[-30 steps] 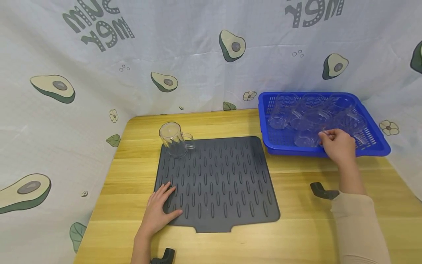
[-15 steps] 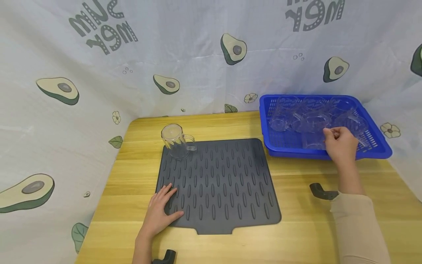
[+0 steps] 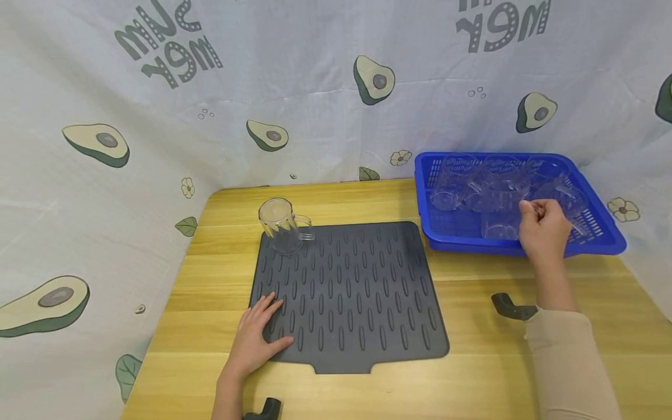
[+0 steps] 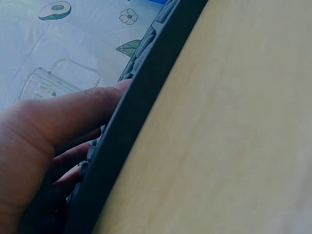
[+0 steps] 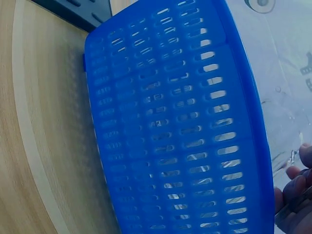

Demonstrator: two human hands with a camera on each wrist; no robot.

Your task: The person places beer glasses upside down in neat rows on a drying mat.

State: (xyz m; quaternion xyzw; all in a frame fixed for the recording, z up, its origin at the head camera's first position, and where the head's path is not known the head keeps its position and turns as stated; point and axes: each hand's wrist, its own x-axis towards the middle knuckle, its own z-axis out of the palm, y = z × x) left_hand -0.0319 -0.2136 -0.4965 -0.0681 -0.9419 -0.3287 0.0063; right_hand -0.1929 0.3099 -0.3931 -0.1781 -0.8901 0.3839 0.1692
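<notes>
At the front of the blue basket, my right hand pinches a clear glass mug by what looks like its handle. In the right wrist view the fingertips curl on clear glass beyond the basket's wall. My left hand rests with spread fingers on the front left of the dark grey ridged mat. Its thumb lies along the mat's edge in the left wrist view. Another glass mug stands on the mat's back left corner, handle pointing right.
Several more clear glass mugs sit in the basket behind the held one; their outlines overlap. The basket stands at the table's back right, by the printed curtain. Black wrist mounts stick out beside both wrists.
My right hand has risen slightly and shifted a little right, and the pinched mug has moved with it inside the basket. The left hand stays on the mat. The head view has shifted slightly.
</notes>
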